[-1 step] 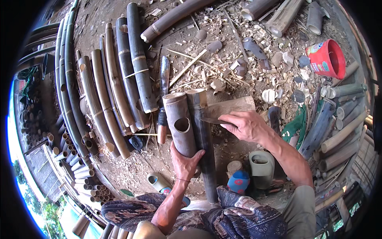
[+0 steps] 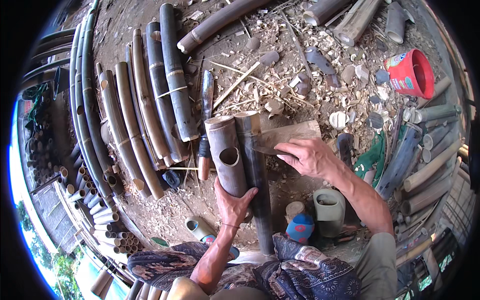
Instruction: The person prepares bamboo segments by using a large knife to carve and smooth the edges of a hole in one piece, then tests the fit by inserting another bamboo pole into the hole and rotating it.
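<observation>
Head view shows your left hand (image 2: 232, 202) clasping the lower end of a tan bamboo tube with a round hole (image 2: 227, 155), while your right hand (image 2: 310, 157) grips a flat blade (image 2: 290, 136) whose edge meets the dark bamboo pole (image 2: 256, 170) lying just right of that tube. Against the picture just before, nothing has shifted, so the cut looks no further along. Beyond your right hand a red bucket (image 2: 412, 74) with a printed label lies tipped on the chip-strewn ground (image 2: 280, 75); below that hand stand a pale grey cup (image 2: 329, 210) and a blue-and-red can (image 2: 299, 227).
</observation>
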`<state>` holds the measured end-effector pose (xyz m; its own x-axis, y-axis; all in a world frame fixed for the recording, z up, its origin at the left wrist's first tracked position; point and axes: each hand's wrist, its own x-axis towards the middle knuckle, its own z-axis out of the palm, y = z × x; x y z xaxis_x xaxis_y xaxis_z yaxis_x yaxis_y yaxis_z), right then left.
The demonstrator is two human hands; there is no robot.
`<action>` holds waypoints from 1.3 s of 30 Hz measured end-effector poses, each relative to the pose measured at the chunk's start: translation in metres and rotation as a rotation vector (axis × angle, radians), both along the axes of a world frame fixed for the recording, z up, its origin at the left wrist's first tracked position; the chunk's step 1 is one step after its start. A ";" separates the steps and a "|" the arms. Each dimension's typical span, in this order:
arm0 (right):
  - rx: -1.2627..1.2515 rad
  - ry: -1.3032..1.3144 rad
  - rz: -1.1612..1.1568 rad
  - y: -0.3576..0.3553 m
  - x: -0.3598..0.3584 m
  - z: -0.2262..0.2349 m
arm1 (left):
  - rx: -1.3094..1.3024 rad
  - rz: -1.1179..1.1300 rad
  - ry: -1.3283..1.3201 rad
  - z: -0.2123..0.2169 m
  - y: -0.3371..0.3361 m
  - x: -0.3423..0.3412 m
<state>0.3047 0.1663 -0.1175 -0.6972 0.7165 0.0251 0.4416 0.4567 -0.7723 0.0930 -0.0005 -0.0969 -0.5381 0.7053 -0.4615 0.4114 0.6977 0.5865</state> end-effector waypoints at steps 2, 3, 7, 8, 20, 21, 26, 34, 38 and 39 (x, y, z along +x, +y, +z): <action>0.014 0.008 -0.005 0.001 -0.002 0.000 | -0.006 0.002 0.001 0.000 0.000 0.000; 0.001 0.004 -0.003 0.001 -0.003 0.000 | -0.009 0.004 0.001 0.001 0.000 -0.001; -0.003 0.008 0.003 0.003 -0.003 0.000 | -0.020 0.008 -0.004 0.003 0.002 0.001; 0.003 0.004 0.005 0.003 -0.004 0.000 | -0.018 0.004 -0.002 0.003 0.002 0.001; -0.060 -0.278 -0.050 -0.015 0.071 0.050 | 0.017 -0.033 0.016 0.005 -0.005 -0.001; -0.108 -0.226 -0.047 -0.026 0.071 0.053 | 0.035 -0.039 0.017 0.002 -0.008 -0.003; -0.296 -0.167 0.042 -0.102 0.052 0.054 | 0.069 -0.070 0.051 -0.011 -0.013 -0.005; -0.169 -0.181 0.146 -0.179 0.013 0.031 | 0.066 -0.101 0.108 -0.010 -0.011 -0.004; -0.140 -0.214 0.137 -0.190 0.003 0.034 | 0.021 -0.090 0.117 -0.005 -0.010 -0.004; -0.124 -0.213 0.124 -0.192 0.003 0.033 | 0.008 -0.091 0.123 -0.003 -0.009 -0.001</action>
<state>0.3081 -0.0258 -0.0849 -0.7600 0.6137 -0.2139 0.5465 0.4255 -0.7213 0.0919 -0.0097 -0.0997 -0.5237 0.7574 -0.3900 0.5423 0.6494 0.5331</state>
